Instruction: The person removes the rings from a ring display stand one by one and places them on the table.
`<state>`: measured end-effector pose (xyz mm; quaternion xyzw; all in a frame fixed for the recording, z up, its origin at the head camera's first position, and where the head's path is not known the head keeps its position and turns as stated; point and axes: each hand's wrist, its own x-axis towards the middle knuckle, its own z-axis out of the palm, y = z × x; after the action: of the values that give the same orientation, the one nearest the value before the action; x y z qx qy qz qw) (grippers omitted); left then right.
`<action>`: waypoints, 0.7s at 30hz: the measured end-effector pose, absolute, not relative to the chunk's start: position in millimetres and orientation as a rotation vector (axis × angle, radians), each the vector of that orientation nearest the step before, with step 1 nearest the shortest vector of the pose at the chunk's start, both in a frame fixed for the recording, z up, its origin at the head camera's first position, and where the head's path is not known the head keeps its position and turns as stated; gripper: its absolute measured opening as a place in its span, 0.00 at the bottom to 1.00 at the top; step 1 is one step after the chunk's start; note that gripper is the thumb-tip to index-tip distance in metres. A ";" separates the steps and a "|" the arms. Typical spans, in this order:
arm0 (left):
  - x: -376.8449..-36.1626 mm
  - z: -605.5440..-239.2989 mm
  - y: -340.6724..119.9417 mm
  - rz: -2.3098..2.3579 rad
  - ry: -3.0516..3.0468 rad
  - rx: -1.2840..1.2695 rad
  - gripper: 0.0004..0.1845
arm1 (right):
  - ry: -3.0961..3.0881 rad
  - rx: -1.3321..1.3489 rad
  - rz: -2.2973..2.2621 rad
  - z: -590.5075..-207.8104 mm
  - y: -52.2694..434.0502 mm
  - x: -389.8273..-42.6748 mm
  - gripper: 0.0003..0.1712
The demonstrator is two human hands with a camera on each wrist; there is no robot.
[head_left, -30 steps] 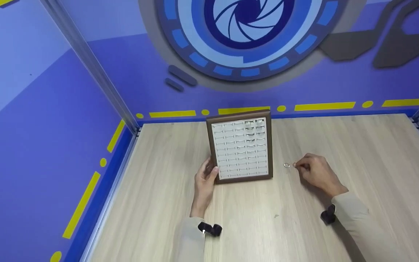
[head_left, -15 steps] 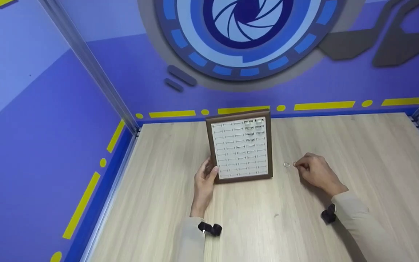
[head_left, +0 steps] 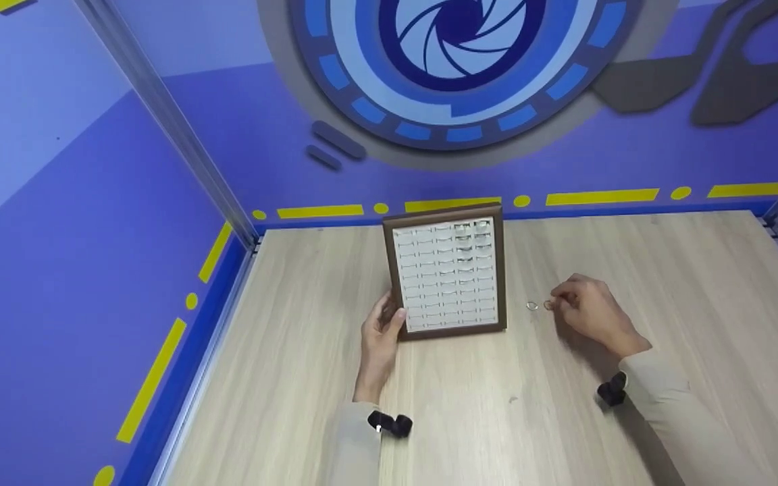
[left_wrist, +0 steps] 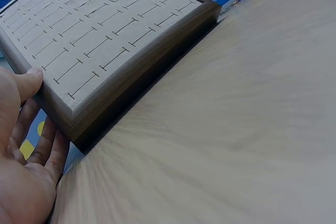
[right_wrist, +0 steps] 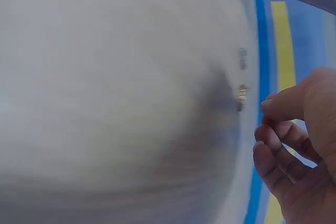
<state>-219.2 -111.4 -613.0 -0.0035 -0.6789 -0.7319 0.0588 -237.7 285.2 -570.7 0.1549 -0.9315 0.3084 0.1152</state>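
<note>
On the wooden table [head_left: 666,270] we've got a brown tray [head_left: 448,270] with a pale slotted insert, sitting square in the middle near the back wall. Our left hand [head_left: 381,332] is on its near left corner: in the left wrist view the thumb [left_wrist: 29,80] lies over the top edge of the frame and the fingers [left_wrist: 47,148] sit against the side, loosely bent around that corner, so it's a light hold rather than a tight squeeze.

Off to the right of the tray, two small rings lie on the bare wood, just beside each other. The silver ring [head_left: 531,306] is the one closer to the tray, well clear of its edge. The other ring [head_left: 549,305] looks more gold in the right wrist view [right_wrist: 242,94], though that shot is pretty blurry.

Our right hand [head_left: 591,312] hangs just right of that second ring with its fingers curled and the tips slightly apart. Thumb and forefinger are right next to the ring, but from the wrist view there's a gap, so we aren't gripping it. A few slots at the tray's top right look filled; too small to tell with what.
</note>
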 end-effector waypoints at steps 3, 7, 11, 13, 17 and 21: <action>-219.2 -613.0 -111.6 -2.217 -2.058 -0.012 0.31 | -2.662 0.465 0.928 -557.9 282.8 -239.8 0.10; -219.3 -613.1 -112.2 -2.223 -2.057 -0.020 0.31 | -2.557 0.497 0.895 -540.3 275.7 -242.9 0.10; -219.5 -613.3 -112.2 -2.212 -2.059 -0.030 0.31 | -2.488 0.519 0.885 -525.3 264.4 -247.0 0.10; -219.4 -614.0 -112.2 -2.206 -2.057 -0.034 0.31 | -2.455 0.539 0.892 -519.6 257.9 -249.3 0.10; -219.6 -614.7 -112.2 -2.209 -2.055 -0.024 0.31 | -2.392 0.595 0.895 -509.1 245.0 -254.1 0.09; -220.8 -615.2 -112.2 -2.205 -2.061 -0.020 0.31 | -2.343 0.642 0.899 -499.1 233.3 -257.7 0.09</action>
<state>-220.8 -112.2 -615.2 -0.0067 -0.6815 -0.7292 0.0617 -257.7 233.3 -499.1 0.2384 -0.8704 0.3339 0.2721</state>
